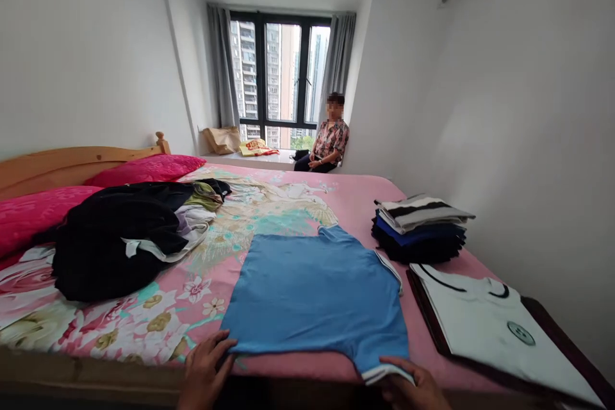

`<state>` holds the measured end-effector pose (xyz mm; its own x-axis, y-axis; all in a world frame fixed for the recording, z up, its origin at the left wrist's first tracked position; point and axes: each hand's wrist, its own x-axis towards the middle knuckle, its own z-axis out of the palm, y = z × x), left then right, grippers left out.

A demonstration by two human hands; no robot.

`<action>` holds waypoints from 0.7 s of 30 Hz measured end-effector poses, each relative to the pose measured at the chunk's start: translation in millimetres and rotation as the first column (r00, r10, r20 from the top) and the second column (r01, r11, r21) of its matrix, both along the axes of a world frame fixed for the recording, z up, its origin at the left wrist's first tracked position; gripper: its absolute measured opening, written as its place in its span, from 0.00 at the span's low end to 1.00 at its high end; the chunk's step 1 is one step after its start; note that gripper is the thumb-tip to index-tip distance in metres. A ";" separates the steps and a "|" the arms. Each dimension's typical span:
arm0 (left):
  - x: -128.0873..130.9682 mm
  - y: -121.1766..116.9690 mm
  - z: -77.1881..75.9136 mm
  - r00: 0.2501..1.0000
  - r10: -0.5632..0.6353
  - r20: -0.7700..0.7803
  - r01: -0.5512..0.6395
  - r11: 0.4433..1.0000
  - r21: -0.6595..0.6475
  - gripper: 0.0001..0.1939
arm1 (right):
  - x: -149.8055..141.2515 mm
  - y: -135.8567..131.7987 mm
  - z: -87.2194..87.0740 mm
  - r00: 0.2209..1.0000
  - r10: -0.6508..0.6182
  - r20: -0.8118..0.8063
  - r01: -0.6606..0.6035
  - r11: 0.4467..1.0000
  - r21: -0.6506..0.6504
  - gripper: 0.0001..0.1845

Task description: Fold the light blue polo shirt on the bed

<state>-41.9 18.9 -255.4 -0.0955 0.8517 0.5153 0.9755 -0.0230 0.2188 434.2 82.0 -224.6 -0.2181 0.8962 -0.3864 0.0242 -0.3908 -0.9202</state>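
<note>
From my feed, the left hand [204, 368] comes up from the bottom edge at about seven o'clock, palm down, fingers spread and lying flat on the near left corner of the blue T-shirt [314, 295], pressing rather than pinching. Further left, at nine o'clock, I count one heap of dark unfolded clothes [125, 230] and two magenta pillows [91, 189] against the wooden headboard [67, 163]. The single blue T-shirt is spread flat on the floral bedsheet [158, 314], running from both hands up toward twelve o'clock. At twelve o'clock, far off, one person sits on the window ledge [269, 159]. The right hand [413, 387] enters at five o'clock, knuckles up, fingers curled loosely at the shirt's white-trimmed sleeve [384, 373]; I cannot tell whether it actually pinches the cloth. At two o'clock stands one stack of folded clothes [420, 227], and at four o'clock one white T-shirt [485, 323] lies on a dark folding board [552, 327].
</note>
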 end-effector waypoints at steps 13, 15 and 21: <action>-6.3 26.1 29.9 0.996 -0.073 0.042 0.075 0.996 -0.049 0.09 | 3.6 37.7 60.6 0.996 -0.085 -0.015 0.087 0.975 0.203 0.25; -8.6 41.2 42.9 0.995 -0.083 0.062 0.087 0.994 -0.062 0.09 | 2.2 57.8 77.1 0.997 -0.055 0.052 0.039 0.963 0.268 0.24; -12.7 118.6 84.2 0.991 0.063 0.122 -0.032 0.970 -0.241 0.11 | -16.2 152.6 115.2 0.980 -0.042 0.192 -0.019 0.952 0.305 0.22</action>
